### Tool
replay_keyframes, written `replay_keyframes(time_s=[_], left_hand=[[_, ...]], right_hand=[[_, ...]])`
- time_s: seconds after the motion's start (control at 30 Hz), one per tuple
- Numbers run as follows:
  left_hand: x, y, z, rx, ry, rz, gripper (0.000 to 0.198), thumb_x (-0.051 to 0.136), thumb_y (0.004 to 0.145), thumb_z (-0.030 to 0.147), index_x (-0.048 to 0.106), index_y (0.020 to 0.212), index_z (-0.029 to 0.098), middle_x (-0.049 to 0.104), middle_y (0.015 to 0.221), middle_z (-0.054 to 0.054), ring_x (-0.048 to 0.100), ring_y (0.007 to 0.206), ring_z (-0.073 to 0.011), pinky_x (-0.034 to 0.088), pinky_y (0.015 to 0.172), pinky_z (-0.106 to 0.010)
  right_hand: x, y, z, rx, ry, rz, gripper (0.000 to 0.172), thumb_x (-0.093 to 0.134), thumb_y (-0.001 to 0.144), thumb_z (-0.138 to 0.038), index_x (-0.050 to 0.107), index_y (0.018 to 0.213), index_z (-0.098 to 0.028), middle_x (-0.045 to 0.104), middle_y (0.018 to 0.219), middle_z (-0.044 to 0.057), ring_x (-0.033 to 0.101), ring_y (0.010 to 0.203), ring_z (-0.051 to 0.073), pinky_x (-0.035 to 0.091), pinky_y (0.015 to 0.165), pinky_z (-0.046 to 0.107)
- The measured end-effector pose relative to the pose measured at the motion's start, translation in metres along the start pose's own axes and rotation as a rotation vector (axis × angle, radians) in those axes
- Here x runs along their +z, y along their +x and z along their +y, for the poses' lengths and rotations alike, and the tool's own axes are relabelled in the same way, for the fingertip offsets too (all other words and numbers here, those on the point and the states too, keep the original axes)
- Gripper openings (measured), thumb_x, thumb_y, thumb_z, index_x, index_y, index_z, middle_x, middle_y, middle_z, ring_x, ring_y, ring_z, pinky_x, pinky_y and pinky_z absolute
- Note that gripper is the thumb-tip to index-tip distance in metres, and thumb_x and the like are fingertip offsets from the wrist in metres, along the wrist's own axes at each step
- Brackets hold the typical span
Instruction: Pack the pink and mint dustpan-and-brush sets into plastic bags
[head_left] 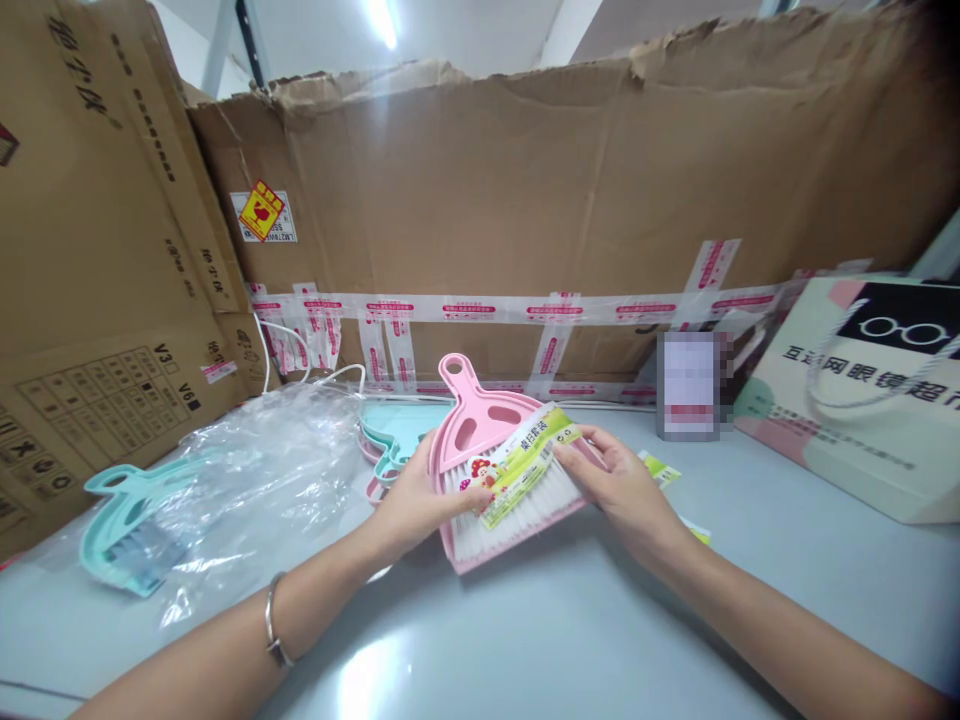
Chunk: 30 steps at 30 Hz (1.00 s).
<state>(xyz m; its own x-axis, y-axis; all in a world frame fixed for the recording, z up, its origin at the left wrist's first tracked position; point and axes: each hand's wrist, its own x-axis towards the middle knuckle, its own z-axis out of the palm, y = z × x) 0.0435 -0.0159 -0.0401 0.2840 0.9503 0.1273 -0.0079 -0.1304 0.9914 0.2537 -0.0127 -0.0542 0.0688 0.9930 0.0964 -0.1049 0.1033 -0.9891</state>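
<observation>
A pink dustpan and brush set (487,410) is held up in front of me, tilted, its white bristles facing my side. Across it lies a green and white paper label (521,462) with a mushroom picture. My left hand (420,490) grips the set's left edge, thumb pressed on the label's lower left end. At the right edge my right hand (611,475) closes on the set, its thumb by the label's other end. Behind my left hand, turquoise dustpans (394,425) lie on the table with pink edges under them.
Left on the table are another turquoise dustpan set (124,530) and crumpled clear plastic bags (277,460). More green labels (660,468) lie behind my right hand. A blurred upright box-like object (688,385) and a paper bag (855,400) stand at right. Cardboard (480,200) walls the back.
</observation>
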Motion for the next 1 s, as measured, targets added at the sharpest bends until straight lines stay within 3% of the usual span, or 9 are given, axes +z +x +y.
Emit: replay_keyframes(time_s=[0.2, 0.4, 0.67, 0.83, 1.0], left_hand=[[-0.004, 0.0, 0.003, -0.007, -0.073, -0.023, 0.07, 0.067, 0.071, 0.029, 0.035, 0.133, 0.023, 0.057, 0.121, -0.012, 0.058, 0.103, -0.0274, 0.05, 0.083, -0.041], [-0.005, 0.0, 0.003, -0.033, -0.091, -0.04, 0.069, 0.066, 0.072, 0.028, 0.034, 0.134, 0.025, 0.055, 0.124, -0.011, 0.057, 0.106, -0.0276, 0.051, 0.084, -0.041], [-0.004, 0.0, 0.003, -0.014, -0.172, -0.054, 0.068, 0.065, 0.074, 0.027, 0.034, 0.134, 0.024, 0.053, 0.126, -0.012, 0.055, 0.109, -0.029, 0.051, 0.084, -0.04], [-0.003, -0.001, 0.001, 0.044, -0.175, -0.007, 0.069, 0.065, 0.074, 0.029, 0.032, 0.135, 0.025, 0.056, 0.123, -0.01, 0.057, 0.106, -0.0269, 0.05, 0.085, -0.039], [0.006, -0.005, -0.007, 0.156, -0.168, 0.056, 0.067, 0.062, 0.076, 0.029, 0.029, 0.135, 0.025, 0.056, 0.122, -0.008, 0.056, 0.107, -0.0243, 0.05, 0.086, -0.035]], right_hand=[[-0.004, -0.002, -0.014, 0.098, 0.048, -0.163, 0.043, 0.073, 0.063, -0.036, 0.053, 0.098, -0.022, 0.069, 0.093, 0.003, 0.065, 0.084, 0.02, 0.052, 0.072, 0.033], [0.0, -0.005, -0.015, 0.055, -0.042, -0.044, 0.04, 0.073, 0.061, -0.037, 0.054, 0.093, -0.023, 0.069, 0.091, 0.004, 0.065, 0.085, 0.022, 0.051, 0.073, 0.036], [0.001, -0.005, -0.012, 0.024, 0.022, -0.063, 0.043, 0.075, 0.058, -0.035, 0.054, 0.094, -0.023, 0.069, 0.09, 0.003, 0.065, 0.085, 0.023, 0.052, 0.074, 0.039], [0.005, -0.008, -0.019, 0.106, 0.211, -0.077, 0.044, 0.074, 0.062, -0.035, 0.055, 0.099, -0.022, 0.069, 0.093, 0.003, 0.065, 0.084, 0.019, 0.054, 0.072, 0.031], [0.025, -0.025, -0.013, 0.204, 0.487, -0.08, 0.037, 0.07, 0.068, -0.035, 0.058, 0.102, -0.024, 0.068, 0.1, 0.002, 0.065, 0.087, 0.018, 0.056, 0.068, 0.027]])
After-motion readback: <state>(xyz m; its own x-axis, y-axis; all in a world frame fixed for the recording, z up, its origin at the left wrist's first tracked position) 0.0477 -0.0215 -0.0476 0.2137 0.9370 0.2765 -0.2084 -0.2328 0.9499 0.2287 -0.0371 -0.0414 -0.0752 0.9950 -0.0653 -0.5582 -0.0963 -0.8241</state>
